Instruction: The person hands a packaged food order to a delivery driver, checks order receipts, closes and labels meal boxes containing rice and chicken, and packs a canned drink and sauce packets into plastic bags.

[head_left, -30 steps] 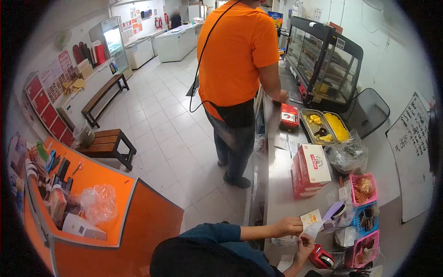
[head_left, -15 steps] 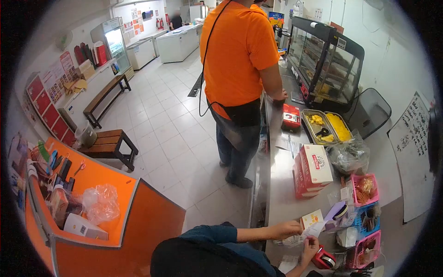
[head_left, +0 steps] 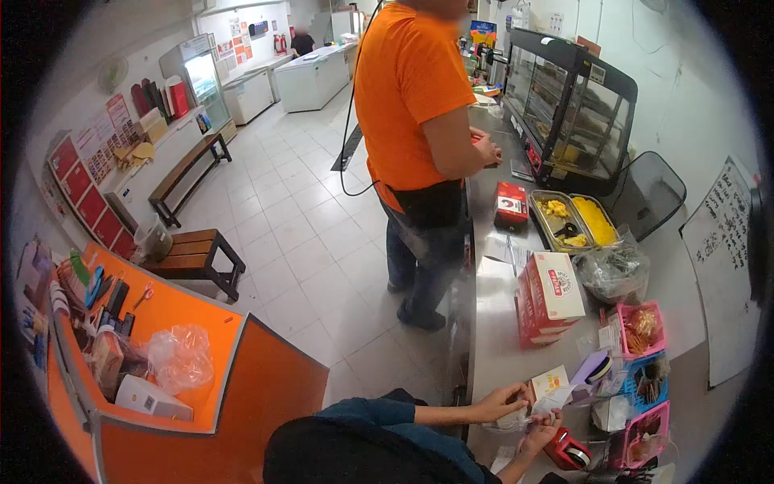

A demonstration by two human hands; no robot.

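Note:
My left hand (head_left: 501,402) reaches over the steel counter (head_left: 500,302), fingers closed at the edge of a thin whitish piece (head_left: 553,398) that looks like plastic or paper. Just below, my right hand (head_left: 542,433) pinches the same piece from its near side. Crinkled clear plastic (head_left: 513,420) lies under my left hand. A small yellow-and-white box (head_left: 550,379) is behind the fingers. Beside my right hand sits a red tape dispenser (head_left: 569,448). Further back is a purple tape dispenser (head_left: 588,367). My black head covering (head_left: 347,452) fills the lower middle.
A person in an orange shirt (head_left: 411,97) stands along the counter. On it are a red-and-white carton (head_left: 551,297), food trays (head_left: 592,219), a glass display warmer (head_left: 568,105) and pink baskets (head_left: 642,331). An orange desk (head_left: 201,395) stands left.
My left hand has shifted slightly, its fingers closer over the whitish piece, which has moved a little. The person in orange has turned and brought their hands together above the counter.

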